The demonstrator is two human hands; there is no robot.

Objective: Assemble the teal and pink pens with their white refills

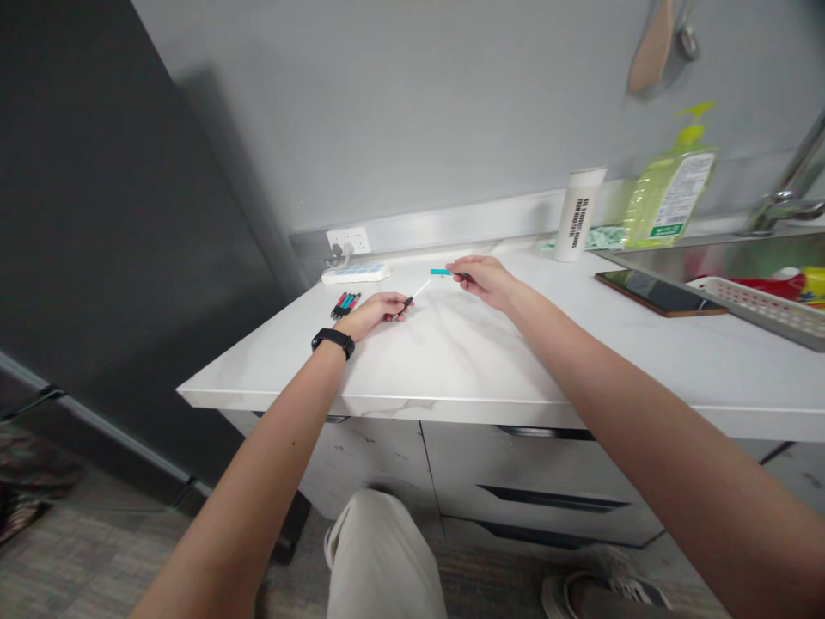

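Note:
Over the white countertop (451,352), my left hand (377,311) pinches the dark front part of a pen (405,306), from which a thin white refill (422,289) sticks out up and to the right. My right hand (485,279) is closed on a teal pen barrel (440,272) that points left. The tip of the refill and the barrel are close together but look apart. Just left of my left hand lies a row of several pens (346,304), pink, teal and black. A black band (333,343) circles my left wrist.
A white power strip (357,273) lies by the wall near a socket (349,241). To the right stand a white tube (579,215) and a yellow-green pump bottle (670,193). A phone (657,292) lies beside the sink (619,258) and a white basket (760,305).

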